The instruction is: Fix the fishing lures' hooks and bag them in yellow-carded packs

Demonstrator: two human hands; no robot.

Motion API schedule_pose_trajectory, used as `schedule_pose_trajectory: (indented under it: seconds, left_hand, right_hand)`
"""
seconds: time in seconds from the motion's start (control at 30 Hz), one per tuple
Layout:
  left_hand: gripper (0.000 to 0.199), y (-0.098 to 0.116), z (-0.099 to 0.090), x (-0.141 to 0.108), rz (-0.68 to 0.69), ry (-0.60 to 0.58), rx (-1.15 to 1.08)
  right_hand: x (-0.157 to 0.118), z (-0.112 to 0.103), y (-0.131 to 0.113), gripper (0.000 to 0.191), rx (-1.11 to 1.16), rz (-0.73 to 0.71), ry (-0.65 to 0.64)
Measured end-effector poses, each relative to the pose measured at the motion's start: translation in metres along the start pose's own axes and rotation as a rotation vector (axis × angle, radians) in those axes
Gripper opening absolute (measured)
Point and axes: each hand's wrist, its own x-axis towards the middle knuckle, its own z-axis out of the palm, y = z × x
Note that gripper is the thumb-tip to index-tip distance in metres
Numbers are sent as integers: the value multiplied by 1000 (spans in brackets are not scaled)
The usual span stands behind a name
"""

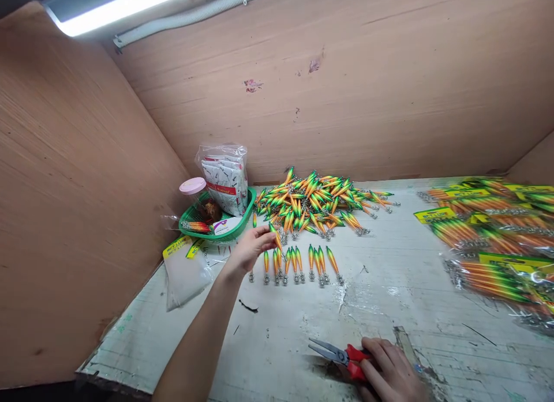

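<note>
My left hand (253, 245) reaches forward, its thumb and fingers pinching a green-and-orange squid jig (274, 235) just in front of the heap. Below it lies a row of similar squid jigs (320, 263), hooks towards me. Behind them rises a large heap of squid jigs (311, 197). Near the front edge my right hand (392, 367) is closed round the red handles of long-nose pliers (333, 353). The pliers' jaws point left, slightly parted, with nothing between them.
At the left stands a green basket (246, 220) holding a jar with a pink lid (193, 186) and a bag of packets (225, 180). Plastic bags with yellow headers (186, 275) lie before it. Packed jigs (493, 278) fill the right side. Wooden panels (346, 102) enclose the table.
</note>
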Motion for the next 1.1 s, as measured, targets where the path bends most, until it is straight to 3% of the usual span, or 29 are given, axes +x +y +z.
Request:
schedule_pose_trajectory:
  seconds: [0.1, 0.23, 0.43, 0.63, 0.97, 1.03, 1.1]
  left_hand:
    - [41, 10, 6, -35, -12, -135, -227]
    - [39, 23, 12, -59, -106, -272, -519]
    - [38, 33, 19, -72, -135, -282, -571]
    - [37, 35, 25, -75, -132, -267, -533]
    - [40, 30, 28, -75, -117, -292, -448]
    - [37, 23, 22, -67, -84, -200, -258]
    - [33, 13, 12, -50, -66, 1, 30]
  right_hand:
    - [1, -3, 2, 12, -21, -49, -22]
    - [-1, -3, 4, 11, -12, -51, -6]
    - [-2, -1, 3, 11, 21, -37, -29]
    - [4, -4, 0, 9, 76, 4, 19]
    - [-1, 0, 2, 10, 49, -22, -5]
    - [-2, 0, 3, 9, 41, -31, -11]
    - [-1, 0, 2, 9, 33, -42, -15]
